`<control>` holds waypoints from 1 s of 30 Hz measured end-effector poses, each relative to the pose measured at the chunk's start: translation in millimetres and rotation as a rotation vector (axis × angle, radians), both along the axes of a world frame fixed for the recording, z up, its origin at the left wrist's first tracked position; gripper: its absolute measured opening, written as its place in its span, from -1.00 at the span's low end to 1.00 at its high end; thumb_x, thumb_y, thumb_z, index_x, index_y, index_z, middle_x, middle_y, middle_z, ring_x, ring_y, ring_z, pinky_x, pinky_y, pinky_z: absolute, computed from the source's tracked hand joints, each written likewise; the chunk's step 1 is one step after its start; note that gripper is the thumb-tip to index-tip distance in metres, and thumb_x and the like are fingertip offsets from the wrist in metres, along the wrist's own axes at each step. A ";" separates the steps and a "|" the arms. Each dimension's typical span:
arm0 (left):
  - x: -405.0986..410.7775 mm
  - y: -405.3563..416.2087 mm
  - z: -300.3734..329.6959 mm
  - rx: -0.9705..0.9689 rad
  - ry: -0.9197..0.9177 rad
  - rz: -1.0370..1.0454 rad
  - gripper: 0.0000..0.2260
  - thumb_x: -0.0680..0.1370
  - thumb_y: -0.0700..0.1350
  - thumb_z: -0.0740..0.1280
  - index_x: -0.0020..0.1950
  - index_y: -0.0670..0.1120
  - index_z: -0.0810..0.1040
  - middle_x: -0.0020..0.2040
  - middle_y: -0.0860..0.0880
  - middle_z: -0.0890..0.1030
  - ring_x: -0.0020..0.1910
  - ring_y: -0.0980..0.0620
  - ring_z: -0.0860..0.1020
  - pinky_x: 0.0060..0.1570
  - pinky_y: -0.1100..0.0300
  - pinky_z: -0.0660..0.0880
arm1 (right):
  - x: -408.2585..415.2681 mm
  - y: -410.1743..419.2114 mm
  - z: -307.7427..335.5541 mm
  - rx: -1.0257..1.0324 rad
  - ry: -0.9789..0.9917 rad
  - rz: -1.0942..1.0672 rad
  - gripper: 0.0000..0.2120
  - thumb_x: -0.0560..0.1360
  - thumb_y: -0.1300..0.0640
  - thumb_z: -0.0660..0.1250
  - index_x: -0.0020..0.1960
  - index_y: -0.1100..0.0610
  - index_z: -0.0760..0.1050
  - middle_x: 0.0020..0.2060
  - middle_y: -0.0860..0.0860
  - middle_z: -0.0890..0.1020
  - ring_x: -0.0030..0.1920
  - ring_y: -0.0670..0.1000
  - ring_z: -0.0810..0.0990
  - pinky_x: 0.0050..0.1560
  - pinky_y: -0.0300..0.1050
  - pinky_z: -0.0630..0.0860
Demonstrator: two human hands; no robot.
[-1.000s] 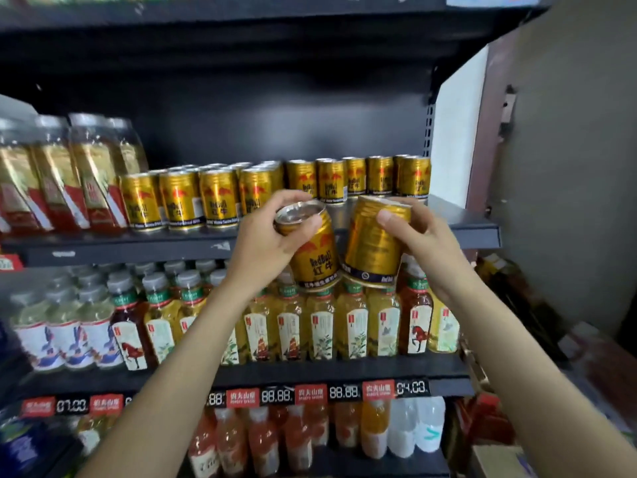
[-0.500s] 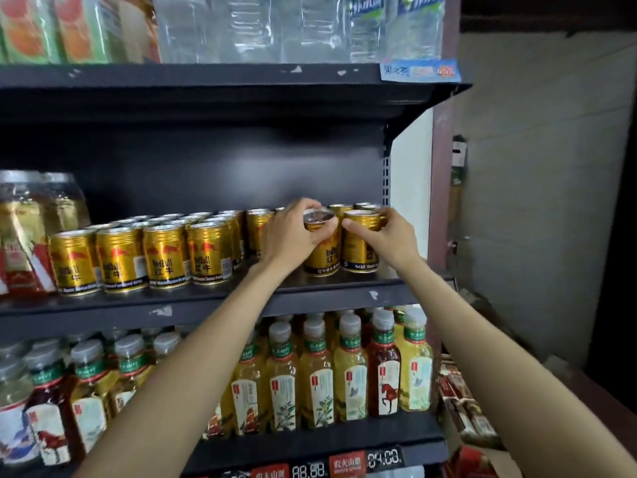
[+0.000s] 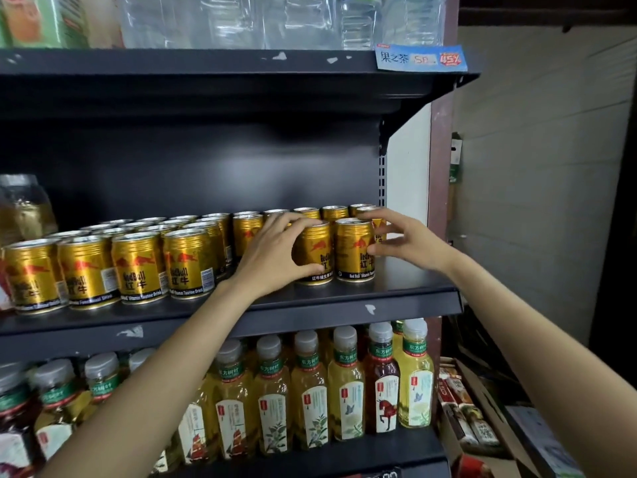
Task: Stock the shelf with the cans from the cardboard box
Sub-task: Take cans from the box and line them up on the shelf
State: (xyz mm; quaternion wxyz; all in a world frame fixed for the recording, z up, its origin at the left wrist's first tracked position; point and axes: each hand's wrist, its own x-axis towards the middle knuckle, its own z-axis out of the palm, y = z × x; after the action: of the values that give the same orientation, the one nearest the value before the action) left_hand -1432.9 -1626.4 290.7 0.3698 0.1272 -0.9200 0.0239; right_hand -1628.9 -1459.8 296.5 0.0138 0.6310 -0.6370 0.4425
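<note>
On the dark shelf [image 3: 396,288], gold cans [image 3: 138,263] stand beside a pale wall [image 3: 537,201].

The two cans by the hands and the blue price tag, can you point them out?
Left can [image 3: 315,251]: head view, gold side wall beside the thumb.
Right can [image 3: 353,250]: head view, middle of the label.
Blue price tag [image 3: 421,57]: head view, middle of the tag.

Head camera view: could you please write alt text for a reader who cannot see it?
A person's left hand grips a gold can standing on a dark shelf, while the right hand touches the gold can beside it. More gold cans fill the shelf to the left; bottled teas stand below.
</note>
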 end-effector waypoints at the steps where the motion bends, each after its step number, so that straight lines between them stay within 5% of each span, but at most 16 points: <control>1: 0.7 -1.0 -0.2 0.002 -0.007 0.003 -0.34 0.37 0.18 0.44 0.41 0.13 0.30 0.39 0.02 0.33 0.38 0.02 0.23 0.29 0.03 0.30 | 0.9 -2.5 2.4 -0.017 0.092 -0.077 -0.53 0.40 0.21 0.45 0.27 0.02 0.43 0.22 0.01 0.47 0.11 0.05 0.53 0.09 -0.02 0.58; 5: -3.5 -2.6 1.6 0.029 -0.018 -0.021 -0.36 0.39 0.12 0.46 0.41 0.10 0.31 0.40 0.02 0.33 0.39 0.01 0.25 0.29 0.04 0.29 | 7.8 -18.5 5.5 -0.042 0.406 -0.359 -0.53 0.37 0.00 0.48 0.22 0.07 0.47 0.12 0.08 0.50 0.06 0.09 0.52 0.06 0.03 0.53; 12: -32.4 -19.2 10.0 0.024 -0.061 0.008 -0.38 0.37 0.08 0.49 0.35 0.07 0.32 0.38 0.05 0.40 0.33 -0.04 0.39 0.20 0.02 0.40 | 0.9 -43.6 15.4 0.053 0.548 -0.464 -0.54 0.41 0.02 0.44 0.27 0.04 0.43 0.16 0.07 0.55 0.14 0.14 0.51 0.09 -0.01 0.48; 17: -51.6 -32.9 14.4 -0.085 -0.097 0.065 -0.39 0.38 0.08 0.48 0.35 0.02 0.32 0.37 -0.02 0.44 0.37 -0.06 0.37 0.44 -0.03 0.07 | -14.3 -52.1 23.6 0.106 0.634 -0.523 -0.56 0.43 0.04 0.42 0.26 0.02 0.42 0.21 0.09 0.56 0.27 0.14 0.40 0.18 -0.01 0.38; 19: -59.2 -34.7 15.4 -0.140 -0.097 0.099 -0.37 0.37 0.10 0.48 0.36 0.01 0.32 0.36 -0.03 0.45 0.36 -0.05 0.37 0.43 0.04 0.09 | -19.1 -55.9 24.5 0.113 0.672 -0.526 -0.56 0.42 0.01 0.42 0.27 0.00 0.42 0.23 0.09 0.54 0.34 0.12 0.33 0.25 -0.01 0.30; 26: -70.5 -50.7 15.2 -0.105 -0.096 0.124 -0.36 0.37 0.09 0.48 0.36 0.03 0.30 0.36 -0.01 0.46 0.35 -0.06 0.39 0.40 0.03 0.16 | -30.5 -73.7 21.7 0.151 0.564 -0.495 -0.59 0.46 0.05 0.38 0.27 -0.02 0.38 0.35 0.05 0.44 0.43 0.10 0.25 0.38 0.20 0.14; 30: -76.3 -55.7 15.1 -0.110 -0.090 0.140 -0.38 0.37 0.08 0.48 0.35 0.03 0.30 0.34 -0.01 0.47 0.32 -0.07 0.42 0.33 0.02 0.27 | -33.7 -81.4 18.5 0.151 0.508 -0.466 -0.60 0.47 0.09 0.38 0.26 0.01 0.37 0.27 0.04 0.52 0.29 0.15 0.43 0.30 0.20 0.34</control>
State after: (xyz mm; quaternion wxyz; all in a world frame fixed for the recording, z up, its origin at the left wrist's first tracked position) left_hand -1509.2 -1682.1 305.8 0.3319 0.1692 -0.9219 0.1058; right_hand -1662.6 -1541.2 315.0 0.2256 0.5579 -0.7710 0.2083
